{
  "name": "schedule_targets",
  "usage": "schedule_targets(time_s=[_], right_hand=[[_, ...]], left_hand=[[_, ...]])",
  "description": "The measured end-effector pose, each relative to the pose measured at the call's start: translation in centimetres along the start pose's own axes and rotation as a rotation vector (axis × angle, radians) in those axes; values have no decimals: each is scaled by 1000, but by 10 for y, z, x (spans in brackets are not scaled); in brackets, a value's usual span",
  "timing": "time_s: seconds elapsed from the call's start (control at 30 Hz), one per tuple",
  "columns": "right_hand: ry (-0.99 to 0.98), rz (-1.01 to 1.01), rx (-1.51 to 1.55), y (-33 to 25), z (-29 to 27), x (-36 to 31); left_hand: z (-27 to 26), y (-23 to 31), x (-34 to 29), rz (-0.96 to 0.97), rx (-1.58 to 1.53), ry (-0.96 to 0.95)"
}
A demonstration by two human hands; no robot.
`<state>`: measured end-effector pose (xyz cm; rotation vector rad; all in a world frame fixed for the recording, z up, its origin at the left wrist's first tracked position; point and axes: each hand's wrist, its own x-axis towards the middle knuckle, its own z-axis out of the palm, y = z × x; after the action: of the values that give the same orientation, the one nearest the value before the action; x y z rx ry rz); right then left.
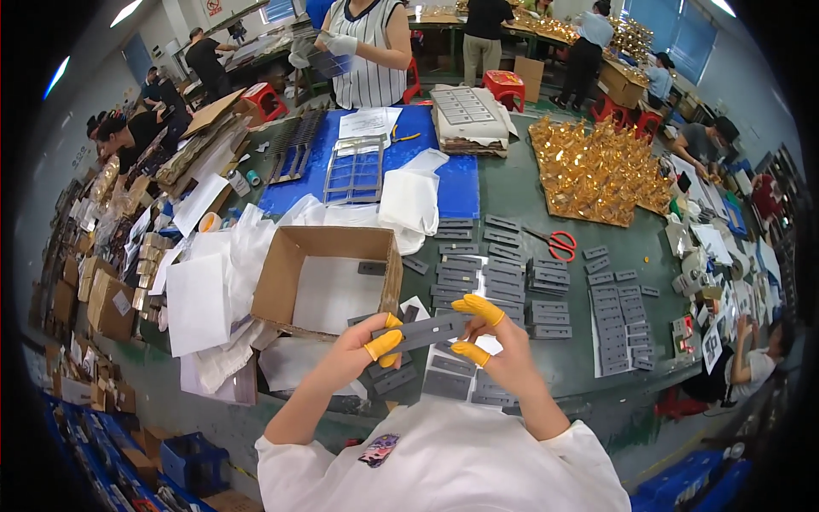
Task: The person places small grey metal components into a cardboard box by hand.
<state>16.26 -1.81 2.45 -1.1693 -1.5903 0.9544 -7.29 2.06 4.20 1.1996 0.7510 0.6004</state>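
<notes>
A dark grey rectangular plate with a slot along its middle (420, 333) is held tilted above the near edge of the table. My left hand (363, 346) pinches its left end, with yellow finger covers on the thumb and fingertips. At the plate's right end is my right hand (508, 350), also in yellow finger covers. Its forefinger and thumb are spread, the forefinger close to or touching the plate's end. Below and beyond the hands lie rows of similar grey plates (456, 277). A cardboard box (388, 294) lined in white stands beyond my left hand, one plate inside.
Red-handled scissors (561, 246) lie beyond more grey plates on white sheets (604, 369). Gold-coloured parts (597, 171) fill a board at the far right. White bags (409, 200) and a metal frame (354, 175) rest on a blue mat (461, 188). Another person in white gloves (341, 44) stands opposite.
</notes>
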Motion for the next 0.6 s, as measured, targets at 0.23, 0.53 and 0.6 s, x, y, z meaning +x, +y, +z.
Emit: schedule_targets(time_s=[0.23,0.53,0.6], right_hand=[[161,-72,56,9,0,-7],[225,-162,54,12,-6,-9],[224,-166,50,14,-7,-9]], left_hand=[[3,-2,1,-41,-218,-58],[9,-2,10,-17,-109,-78],[9,-4,11,-11,-124,-82]])
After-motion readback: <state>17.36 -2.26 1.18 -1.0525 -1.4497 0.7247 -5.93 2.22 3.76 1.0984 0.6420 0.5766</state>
